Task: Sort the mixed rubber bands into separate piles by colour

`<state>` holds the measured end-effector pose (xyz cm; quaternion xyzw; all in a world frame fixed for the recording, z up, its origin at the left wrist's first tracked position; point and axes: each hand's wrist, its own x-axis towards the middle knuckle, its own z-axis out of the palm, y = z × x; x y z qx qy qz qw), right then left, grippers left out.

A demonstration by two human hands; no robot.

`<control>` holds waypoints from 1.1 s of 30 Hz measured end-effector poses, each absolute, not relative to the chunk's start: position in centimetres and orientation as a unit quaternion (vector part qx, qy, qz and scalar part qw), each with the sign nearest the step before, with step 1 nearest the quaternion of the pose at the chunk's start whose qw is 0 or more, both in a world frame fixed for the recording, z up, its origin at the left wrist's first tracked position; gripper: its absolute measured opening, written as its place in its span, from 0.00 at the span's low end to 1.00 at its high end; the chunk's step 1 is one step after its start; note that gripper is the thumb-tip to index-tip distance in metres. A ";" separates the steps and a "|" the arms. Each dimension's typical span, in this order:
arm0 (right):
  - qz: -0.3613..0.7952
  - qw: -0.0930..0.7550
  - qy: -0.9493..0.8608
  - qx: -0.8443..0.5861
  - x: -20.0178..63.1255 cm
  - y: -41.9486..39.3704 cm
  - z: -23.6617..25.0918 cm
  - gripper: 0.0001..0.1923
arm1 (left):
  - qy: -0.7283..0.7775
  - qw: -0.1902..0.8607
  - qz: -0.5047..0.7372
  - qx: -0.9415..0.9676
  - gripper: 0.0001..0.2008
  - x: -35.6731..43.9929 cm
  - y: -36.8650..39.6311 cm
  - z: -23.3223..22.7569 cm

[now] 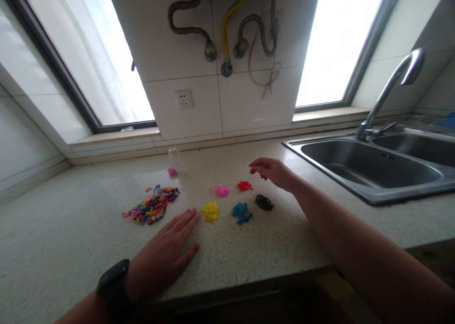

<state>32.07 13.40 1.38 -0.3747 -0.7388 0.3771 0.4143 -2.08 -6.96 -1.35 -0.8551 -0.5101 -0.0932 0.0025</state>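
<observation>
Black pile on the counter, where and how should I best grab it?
Probably pinch the black pile across its middle, coming from above and its right: it lies low on the counter, with the blue pile close on its left.

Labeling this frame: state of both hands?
Left hand: open, palm down on the counter.
Right hand: pinched closed, apparently on a small dark item, unclear what.

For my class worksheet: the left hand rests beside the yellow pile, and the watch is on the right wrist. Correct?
Not quite: the head view shows the watch on the left wrist. The left hand rests beside the yellow pile.
</observation>
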 end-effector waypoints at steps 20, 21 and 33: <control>0.411 0.446 -0.713 -0.353 31.9 13.0 1.9 0.13 | -0.515 -0.006 -0.079 -0.854 0.31 -2.2 -6.9 -1.5; 0.412 0.447 -0.711 -0.353 31.9 13.0 1.9 0.13 | -0.514 -0.005 -0.081 -0.854 0.31 -2.2 -6.9 -1.6; 0.432 0.459 -0.705 -0.323 31.7 12.5 2.2 0.14 | -0.513 0.003 -0.080 -0.855 0.32 -2.3 -6.8 -1.7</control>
